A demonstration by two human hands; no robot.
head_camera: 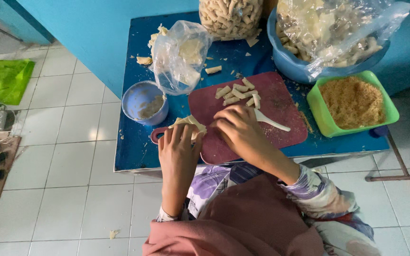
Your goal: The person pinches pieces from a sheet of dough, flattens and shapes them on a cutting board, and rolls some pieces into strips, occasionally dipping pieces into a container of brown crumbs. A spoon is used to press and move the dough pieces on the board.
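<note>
Maroon cutting board (pixel 281 102) overhangs the counter (pixel 134 147) near edge; left hand (pixel 179 149) cups a pale wrapper (pixel 189 124), right hand (pixel 238 125) closed on a white spoon (pixel 271 122); finished rolls (pixel 238 92) beyond.

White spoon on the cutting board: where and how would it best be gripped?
Grip the spoon by its free handle end, which points right and lies flat on the bare board. Come from above on the right; the other end is hidden under the right hand, so its bowl can't be seen.
</note>
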